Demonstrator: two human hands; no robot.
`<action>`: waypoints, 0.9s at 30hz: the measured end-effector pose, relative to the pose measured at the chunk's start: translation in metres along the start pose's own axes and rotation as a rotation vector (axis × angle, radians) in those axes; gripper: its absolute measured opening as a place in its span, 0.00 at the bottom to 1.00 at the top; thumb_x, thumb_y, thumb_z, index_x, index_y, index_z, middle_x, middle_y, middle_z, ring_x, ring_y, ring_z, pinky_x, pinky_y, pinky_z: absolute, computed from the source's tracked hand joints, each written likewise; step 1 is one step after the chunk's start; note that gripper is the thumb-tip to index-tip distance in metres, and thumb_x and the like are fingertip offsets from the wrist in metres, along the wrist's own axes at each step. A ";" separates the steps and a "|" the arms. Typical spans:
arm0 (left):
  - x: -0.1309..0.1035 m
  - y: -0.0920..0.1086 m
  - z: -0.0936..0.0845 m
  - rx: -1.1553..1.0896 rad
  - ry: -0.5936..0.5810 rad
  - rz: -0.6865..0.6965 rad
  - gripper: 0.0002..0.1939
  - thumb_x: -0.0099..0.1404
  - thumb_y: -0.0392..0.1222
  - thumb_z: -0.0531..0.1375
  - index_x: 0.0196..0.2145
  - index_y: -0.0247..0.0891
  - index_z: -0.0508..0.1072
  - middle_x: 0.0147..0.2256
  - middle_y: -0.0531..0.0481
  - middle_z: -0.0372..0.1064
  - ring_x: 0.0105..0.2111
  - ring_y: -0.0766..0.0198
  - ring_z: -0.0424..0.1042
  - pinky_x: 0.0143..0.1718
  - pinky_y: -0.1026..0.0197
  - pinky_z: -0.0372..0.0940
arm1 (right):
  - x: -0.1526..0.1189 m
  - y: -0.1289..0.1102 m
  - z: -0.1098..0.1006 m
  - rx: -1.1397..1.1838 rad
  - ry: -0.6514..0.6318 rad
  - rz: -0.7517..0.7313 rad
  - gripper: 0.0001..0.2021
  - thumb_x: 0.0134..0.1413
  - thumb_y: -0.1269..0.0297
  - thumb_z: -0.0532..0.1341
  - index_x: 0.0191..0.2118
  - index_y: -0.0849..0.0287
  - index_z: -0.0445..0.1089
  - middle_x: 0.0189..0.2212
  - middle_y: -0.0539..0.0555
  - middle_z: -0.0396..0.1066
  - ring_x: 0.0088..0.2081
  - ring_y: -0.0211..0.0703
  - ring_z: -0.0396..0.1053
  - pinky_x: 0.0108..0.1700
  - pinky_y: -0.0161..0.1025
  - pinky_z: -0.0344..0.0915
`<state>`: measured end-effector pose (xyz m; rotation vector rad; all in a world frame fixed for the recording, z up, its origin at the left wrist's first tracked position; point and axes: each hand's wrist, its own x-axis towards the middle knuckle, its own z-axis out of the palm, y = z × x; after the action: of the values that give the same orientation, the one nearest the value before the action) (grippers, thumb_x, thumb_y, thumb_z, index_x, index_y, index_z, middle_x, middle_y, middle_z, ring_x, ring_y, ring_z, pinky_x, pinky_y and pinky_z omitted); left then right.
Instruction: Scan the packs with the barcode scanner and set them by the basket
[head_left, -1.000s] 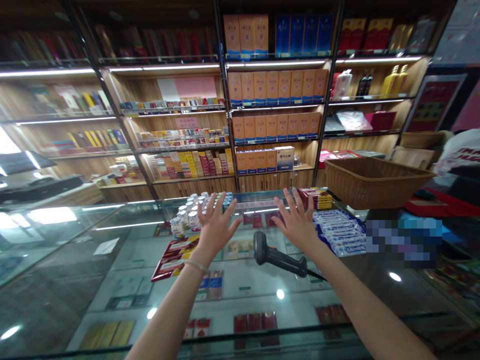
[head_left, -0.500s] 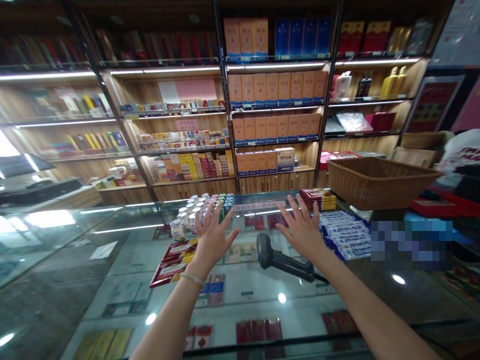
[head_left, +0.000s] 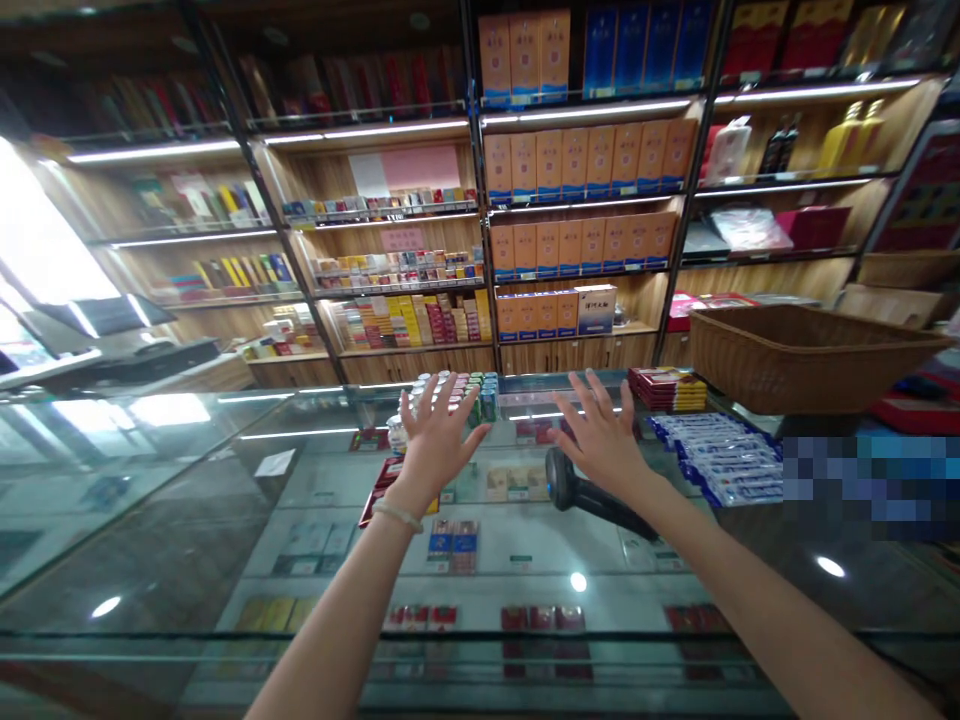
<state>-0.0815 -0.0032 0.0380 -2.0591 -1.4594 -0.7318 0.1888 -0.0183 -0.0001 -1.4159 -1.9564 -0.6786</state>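
Both my arms stretch forward over a glass display counter (head_left: 495, 590). My left hand (head_left: 439, 440) is spread with nothing in it, in front of a group of small round containers (head_left: 484, 395) and partly covering red packets (head_left: 381, 490). My right hand (head_left: 604, 435) is also spread and holds nothing. It overlaps a black barcode scanner (head_left: 561, 480) lying on the glass; part of the scanner's handle is hidden behind my wrist. Whether either hand touches the glass I cannot tell. Right of my right hand lie blue-and-white wrapped packs (head_left: 716, 460) in a row.
A brown wicker basket (head_left: 810, 360) stands at the counter's right, beside stacked red and yellow packets (head_left: 667, 388). Behind the counter, lit wooden shelves hold orange boxes (head_left: 585, 165) and cigarette packs (head_left: 412, 325). A monitor (head_left: 112, 315) is at far left. Packets lie under the glass.
The view has shifted left, so the shelves and counter items appear farther right. My right hand now covers more of the scanner, and my left hand covers more of the containers and red packets.
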 end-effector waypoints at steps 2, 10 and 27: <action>-0.007 -0.013 -0.005 0.023 0.002 -0.014 0.29 0.71 0.57 0.59 0.67 0.51 0.68 0.72 0.42 0.56 0.73 0.40 0.49 0.72 0.29 0.29 | 0.002 -0.010 0.000 0.019 -0.011 -0.012 0.26 0.72 0.49 0.53 0.67 0.55 0.68 0.74 0.63 0.53 0.75 0.58 0.46 0.73 0.68 0.26; -0.034 -0.062 -0.020 0.104 0.009 -0.092 0.27 0.72 0.57 0.58 0.65 0.50 0.72 0.71 0.40 0.58 0.72 0.40 0.52 0.71 0.30 0.31 | 0.009 -0.050 0.002 0.091 -0.055 -0.060 0.28 0.72 0.48 0.52 0.68 0.56 0.67 0.74 0.64 0.53 0.75 0.60 0.44 0.73 0.68 0.24; -0.131 -0.130 -0.011 0.166 -0.031 -0.163 0.29 0.70 0.62 0.58 0.61 0.45 0.75 0.70 0.37 0.60 0.71 0.42 0.54 0.72 0.34 0.29 | -0.003 -0.160 0.023 0.269 -0.456 -0.161 0.35 0.72 0.44 0.50 0.72 0.65 0.59 0.77 0.66 0.40 0.78 0.60 0.34 0.74 0.68 0.31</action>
<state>-0.2431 -0.0608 -0.0310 -1.8513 -1.6616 -0.6202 0.0325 -0.0504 -0.0259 -1.3354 -2.4252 -0.1493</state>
